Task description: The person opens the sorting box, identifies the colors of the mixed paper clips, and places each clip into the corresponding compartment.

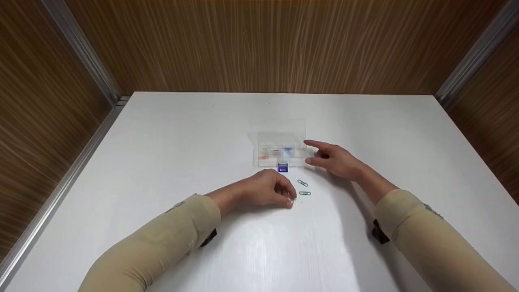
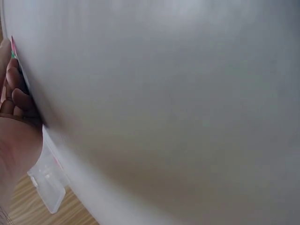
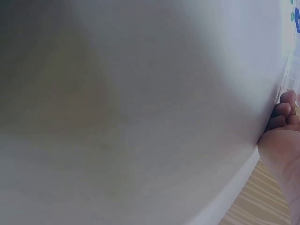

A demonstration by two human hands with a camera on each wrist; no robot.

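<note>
Your left hand [image 1: 265, 192] sits just below the middle of the head view, fingers curled down with the tips pressed to the white table [image 1: 162, 162]; something small and pale seems pinched at the fingertips, but you cannot tell what, since it is too small to make out. Just right of those fingertips lie two paper clips [image 1: 303, 187], one above the other and apart. Your right hand [image 1: 332, 160] rests at the right end of the clear compartment box [image 1: 279, 156], forefinger stretched over its corner, the other fingers loosely bent, thumb against the near side.

The clips are thin and lie flat on a smooth top, so a pinch may slide off or flick one away. The box looks light: if your right hand presses sideways, it may skid or tip and spill its small coloured contents. The blue piece [image 1: 282, 168] touching the box's near edge could be knocked by your left knuckles. The compartments are narrow, so a clip dropped from above may land in the wrong one.
</note>
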